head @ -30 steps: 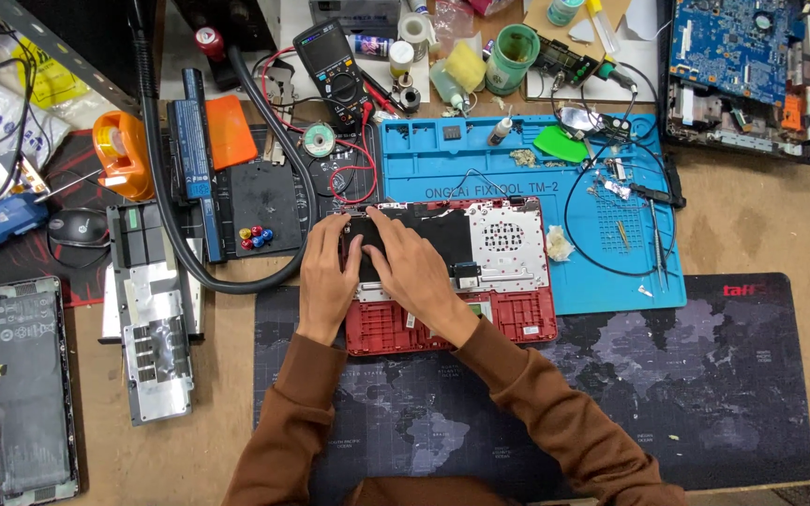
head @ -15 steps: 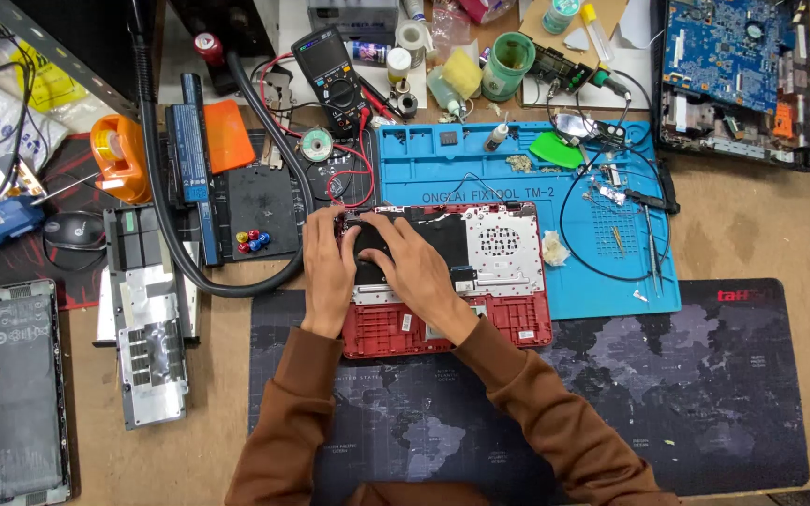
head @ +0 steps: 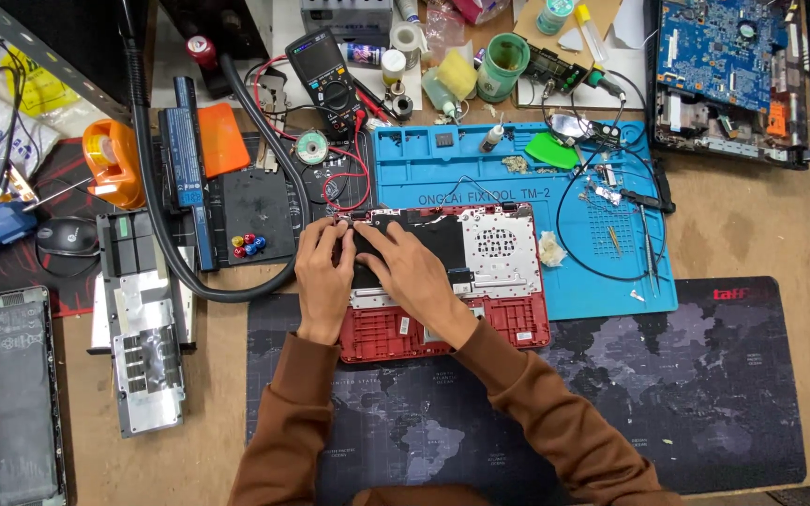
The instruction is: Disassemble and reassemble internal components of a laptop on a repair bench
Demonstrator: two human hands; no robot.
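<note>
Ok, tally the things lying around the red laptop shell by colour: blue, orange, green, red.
Blue: 2, the work mat and circuit board.
Orange: 2, the tape dispenser and flat card.
Green: 2, the cup and pick.
Red: 1, the laptop shell.
Total: 7

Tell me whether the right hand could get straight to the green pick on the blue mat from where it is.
Probably yes. The right hand rests on the opened red laptop shell, and the green pick lies beyond it on the blue mat. Only thin black wires lie near that path; nothing tall stands between.
</note>
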